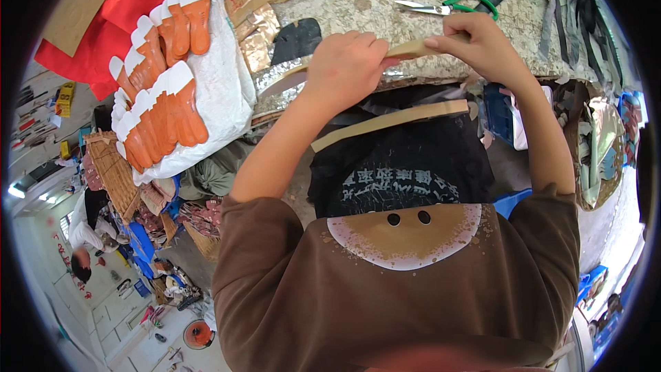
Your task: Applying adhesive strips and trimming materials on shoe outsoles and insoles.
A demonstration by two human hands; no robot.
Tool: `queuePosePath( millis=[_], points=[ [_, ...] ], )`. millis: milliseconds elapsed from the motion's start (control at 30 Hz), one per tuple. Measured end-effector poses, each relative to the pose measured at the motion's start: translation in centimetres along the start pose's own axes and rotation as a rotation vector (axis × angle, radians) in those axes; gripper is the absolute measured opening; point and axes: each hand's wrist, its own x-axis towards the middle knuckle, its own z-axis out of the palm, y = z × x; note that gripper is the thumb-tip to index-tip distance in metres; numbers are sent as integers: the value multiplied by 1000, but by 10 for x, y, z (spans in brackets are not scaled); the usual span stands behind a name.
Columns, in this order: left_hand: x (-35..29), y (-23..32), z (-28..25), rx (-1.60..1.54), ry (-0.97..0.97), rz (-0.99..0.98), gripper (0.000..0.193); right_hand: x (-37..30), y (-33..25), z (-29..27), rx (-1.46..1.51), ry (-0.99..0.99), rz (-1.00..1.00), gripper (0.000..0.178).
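Observation:
My left hand [346, 65] is closed on a narrow beige strip [411, 49] at the near edge of the worktable. My right hand [483, 47] pinches the strip's other end between thumb and fingers, and the strip spans the gap between both hands. A pale curved band [284, 83] shows left of my left hand; whether it belongs to the same strip is hidden. A second beige strip [392, 125] lies across the black cloth on my lap. Just beyond my right hand rest scissors [444, 9] with green handles.
The worn worktable [358, 0] carries a black cut piece [296, 40] and dark straps [585, 14] at right. On the left, several orange-and-white shoe insoles [165, 120] sit in rows on white cloth [224, 76]. A blue bin [498, 111] stands below the table edge.

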Motion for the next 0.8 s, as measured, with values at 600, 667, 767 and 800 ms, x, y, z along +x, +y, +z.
queuePosePath(
  millis=[600,667,767,800],
  points=[
    [-62,25,-57,-742,434,-494,22,-26,-68,18,795,368,44,10],
    [-60,31,-54,-861,502,-516,25,-19,-74,26,881,378,-28,13],
    [-56,35,-55,-1160,615,-617,26,-8,-82,47,850,446,-135,11],
    [-56,35,-55,-1151,621,-619,26,-5,-88,50,856,440,-141,11]
  ],
)
